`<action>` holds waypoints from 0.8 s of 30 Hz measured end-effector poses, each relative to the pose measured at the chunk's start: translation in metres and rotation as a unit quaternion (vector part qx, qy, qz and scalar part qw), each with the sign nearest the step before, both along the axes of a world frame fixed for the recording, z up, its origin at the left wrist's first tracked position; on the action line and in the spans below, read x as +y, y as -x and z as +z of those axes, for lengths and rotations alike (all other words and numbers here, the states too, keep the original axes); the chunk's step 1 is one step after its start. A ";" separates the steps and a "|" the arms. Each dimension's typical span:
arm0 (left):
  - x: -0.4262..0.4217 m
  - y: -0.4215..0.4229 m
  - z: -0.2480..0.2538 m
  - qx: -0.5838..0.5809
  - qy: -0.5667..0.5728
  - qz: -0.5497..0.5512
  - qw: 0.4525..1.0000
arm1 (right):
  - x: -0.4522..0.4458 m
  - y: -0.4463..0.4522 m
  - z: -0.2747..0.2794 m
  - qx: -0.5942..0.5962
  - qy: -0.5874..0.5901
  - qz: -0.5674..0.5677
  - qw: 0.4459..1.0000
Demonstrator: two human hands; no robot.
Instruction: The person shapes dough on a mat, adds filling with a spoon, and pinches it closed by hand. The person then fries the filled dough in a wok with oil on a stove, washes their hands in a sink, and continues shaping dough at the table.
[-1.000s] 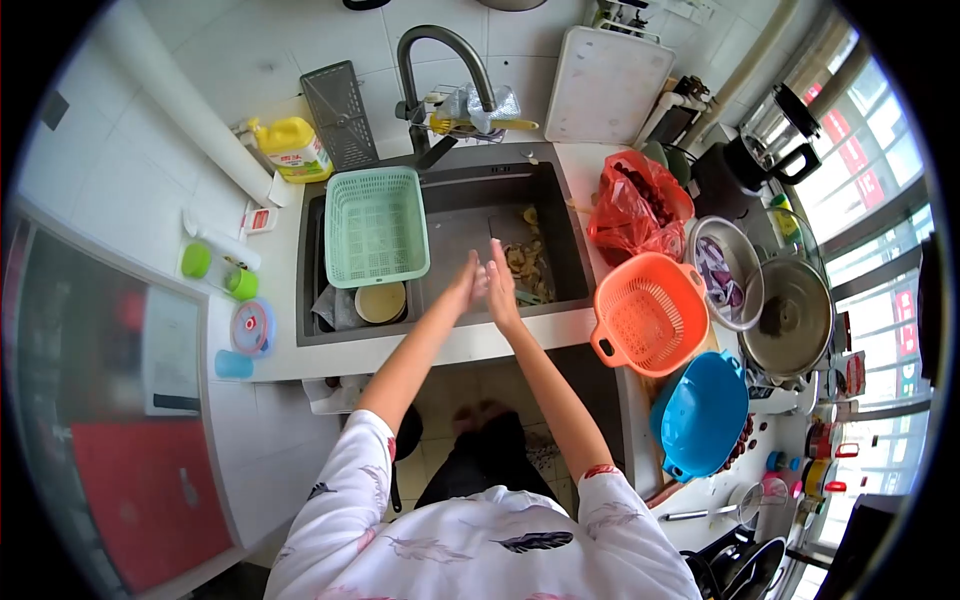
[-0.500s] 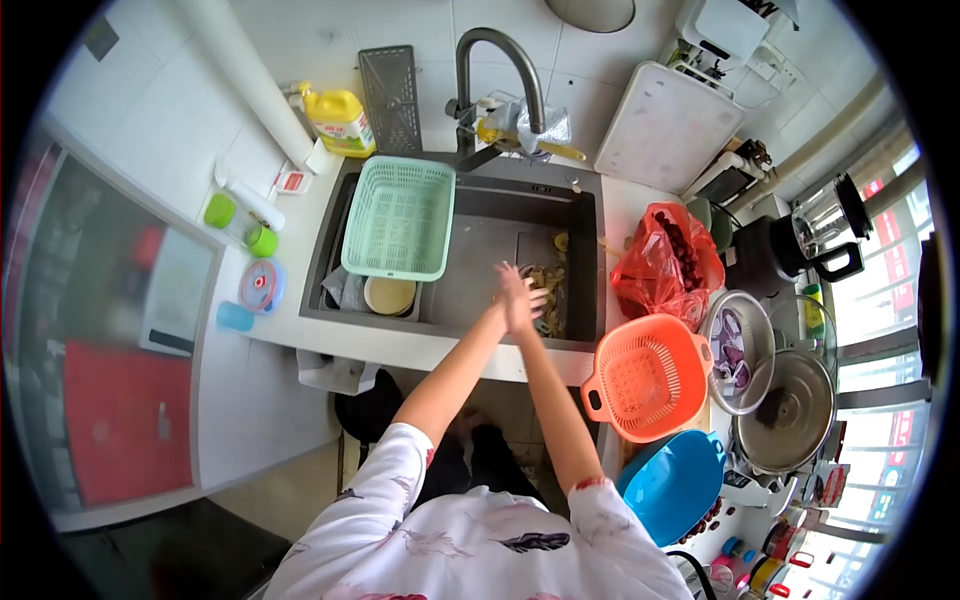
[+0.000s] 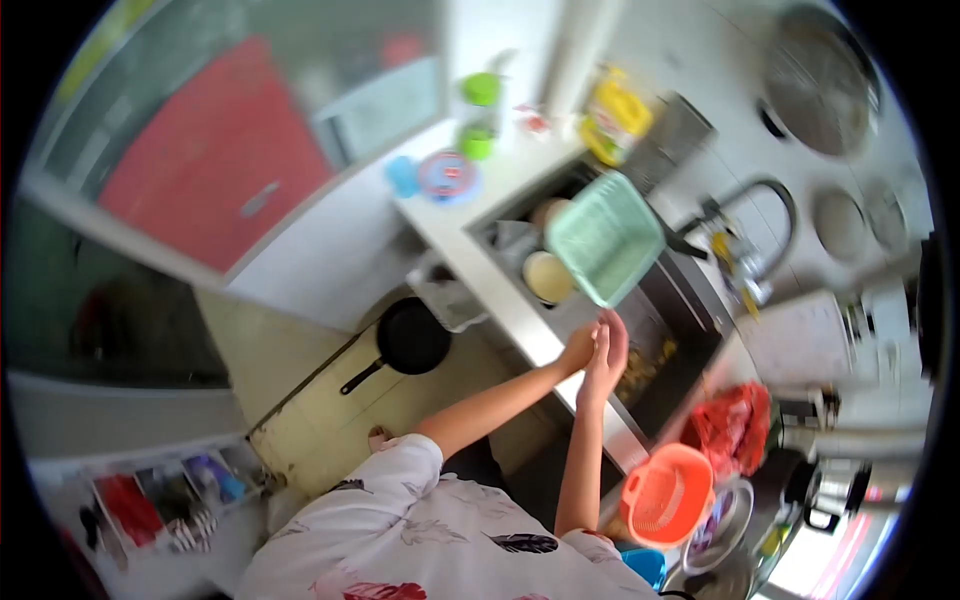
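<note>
My left hand point(image 3: 578, 351) and my right hand point(image 3: 606, 362) are pressed against each other above the front rim of the dark sink point(image 3: 690, 385). The right fingers look stretched out along the left hand, and nothing shows between them. My left fingers are mostly hidden behind the right hand and blurred. Just beyond the hands, a mint-green plastic basket point(image 3: 606, 240) rests across the sink. Beside it, a pale round bowl point(image 3: 548, 277) sits in the basin. Yellowish-brown scraps point(image 3: 642, 372) lie on the sink floor to the right of my hands.
An orange colander point(image 3: 668, 497), a red plastic bag point(image 3: 735, 425) and a blue basin point(image 3: 645, 566) stand on the right counter. The faucet point(image 3: 785, 215) rises behind the sink. A black frying pan point(image 3: 413, 337) is low on the left, near an open white bin point(image 3: 445, 290).
My view has swung left and rotated, bringing the frying pan and floor into sight. My hands have moved from over the basin to its front rim, still together.
</note>
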State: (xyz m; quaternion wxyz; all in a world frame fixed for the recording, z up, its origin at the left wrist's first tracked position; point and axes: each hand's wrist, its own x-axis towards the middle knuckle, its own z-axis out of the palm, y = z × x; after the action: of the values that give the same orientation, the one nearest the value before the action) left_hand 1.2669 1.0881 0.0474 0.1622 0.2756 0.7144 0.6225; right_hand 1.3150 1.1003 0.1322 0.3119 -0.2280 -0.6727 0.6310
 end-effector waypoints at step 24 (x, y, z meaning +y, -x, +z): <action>-0.911 0.060 -0.112 -0.037 0.236 0.507 0.828 | -0.749 0.207 -0.188 -0.135 -0.167 0.644 0.735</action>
State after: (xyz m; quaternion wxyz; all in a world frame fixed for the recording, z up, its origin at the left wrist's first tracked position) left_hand 1.2066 0.1773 -0.0644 -0.0902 -0.1955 0.8720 0.4396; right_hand 1.1078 0.3517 -0.0554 -0.2301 0.2320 -0.7883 0.5213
